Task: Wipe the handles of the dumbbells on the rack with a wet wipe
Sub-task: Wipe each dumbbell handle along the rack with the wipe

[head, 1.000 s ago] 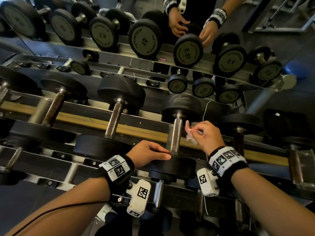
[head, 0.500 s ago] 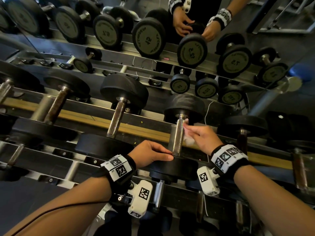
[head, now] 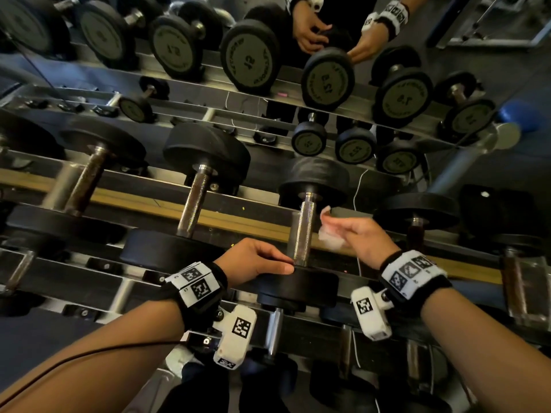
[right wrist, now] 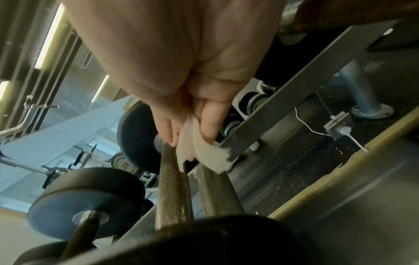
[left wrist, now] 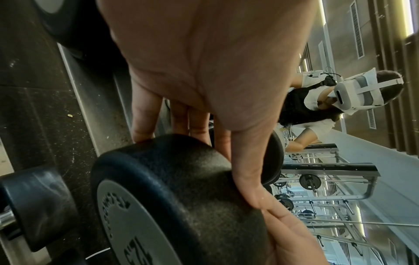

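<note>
A black dumbbell lies on the rack's top tier with its knurled steel handle [head: 302, 234] pointing away from me. My left hand [head: 280, 263] grips its near head [head: 301, 286], fingers over the rim and thumb along the side, as the left wrist view shows on that head [left wrist: 181, 188]. My right hand [head: 351, 231] pinches a crumpled white wet wipe [head: 329, 236] just right of the handle's far half. In the right wrist view the wet wipe [right wrist: 199, 152] hangs by the far end of the handle [right wrist: 173, 188].
More dumbbells lie alongside, one to the left [head: 193, 204] and one to the right [head: 416, 231]. A lower tier [head: 274, 332] holds smaller ones. Behind is a mirror [head: 253, 55] that reflects the rack and my hands. A white cable [head: 357, 186] hangs behind the rack.
My right hand brought the wipe onto the handle's far part half a second ago, and now it has drawn slightly right again. My left hand has stayed on the near head.
</note>
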### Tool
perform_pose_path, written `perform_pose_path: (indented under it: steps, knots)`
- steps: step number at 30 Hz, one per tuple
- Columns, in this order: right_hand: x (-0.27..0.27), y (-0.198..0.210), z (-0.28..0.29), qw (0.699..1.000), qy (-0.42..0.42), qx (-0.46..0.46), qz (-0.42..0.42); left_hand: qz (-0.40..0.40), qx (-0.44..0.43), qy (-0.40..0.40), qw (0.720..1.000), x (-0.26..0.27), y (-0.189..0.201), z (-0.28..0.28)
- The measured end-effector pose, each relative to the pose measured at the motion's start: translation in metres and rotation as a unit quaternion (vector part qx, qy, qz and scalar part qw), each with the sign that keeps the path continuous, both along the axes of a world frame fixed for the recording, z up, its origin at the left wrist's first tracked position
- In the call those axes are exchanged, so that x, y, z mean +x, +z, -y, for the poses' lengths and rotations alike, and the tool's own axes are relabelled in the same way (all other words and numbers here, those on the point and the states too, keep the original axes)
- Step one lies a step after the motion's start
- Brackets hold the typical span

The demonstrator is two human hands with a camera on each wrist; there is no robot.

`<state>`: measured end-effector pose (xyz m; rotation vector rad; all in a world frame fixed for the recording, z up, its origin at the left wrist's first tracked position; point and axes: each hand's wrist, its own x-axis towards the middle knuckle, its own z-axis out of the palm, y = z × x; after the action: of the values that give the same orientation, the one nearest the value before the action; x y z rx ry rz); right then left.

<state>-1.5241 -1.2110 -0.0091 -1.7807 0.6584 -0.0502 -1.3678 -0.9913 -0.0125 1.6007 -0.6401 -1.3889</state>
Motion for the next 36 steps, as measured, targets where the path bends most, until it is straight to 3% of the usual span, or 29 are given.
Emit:
perform_pose_path:
  steps: [7, 14, 16, 18, 20, 24, 27, 32, 34, 36]
  knots:
    - [0.008, -0.013, -0.023, 0.994, 0.05, -0.09, -0.044, -0.007, 0.007, 0.011, 1.0, 0.0, 0.003, 0.002]
    - [-0.01, 0.02, -0.026, 0.963, 0.216, -0.068, -0.148, -0.003, 0.014, 0.003, 1.0, 0.0, 0.005, 0.003]
    - [-0.008, 0.024, -0.019, 0.978, 0.174, 0.017, -0.111, -0.003, 0.013, 0.004, 1.0, -0.001, 0.004, 0.002]
    - [-0.003, 0.021, -0.009, 0.994, 0.045, 0.089, -0.032, -0.007, 0.011, 0.006, 1.0, -0.001, 0.004, 0.001]
    - [0.005, 0.016, -0.002, 0.998, -0.032, 0.058, 0.014, -0.01, 0.01, 0.008, 1.0, -0.001, 0.003, 0.001]
    - [0.018, -0.005, -0.019, 0.997, -0.031, 0.064, 0.019, -0.015, 0.012, 0.009, 1.0, -0.001, 0.003, 0.001]
    - [0.011, -0.014, -0.033, 0.99, -0.038, 0.133, 0.002, -0.004, 0.01, 0.01, 1.0, -0.001, 0.003, 0.002]
    - [-0.014, -0.004, -0.034, 0.993, 0.074, 0.079, -0.055, -0.002, 0.008, 0.003, 1.0, 0.0, 0.005, 0.003]
    - [-0.013, -0.001, -0.029, 0.99, 0.052, 0.116, -0.055, -0.002, 0.009, 0.002, 1.0, 0.0, 0.006, 0.003]
    - [-0.005, 0.0, -0.024, 0.984, -0.045, 0.173, -0.024, 0.004, 0.01, 0.005, 1.0, -0.001, 0.007, 0.003]
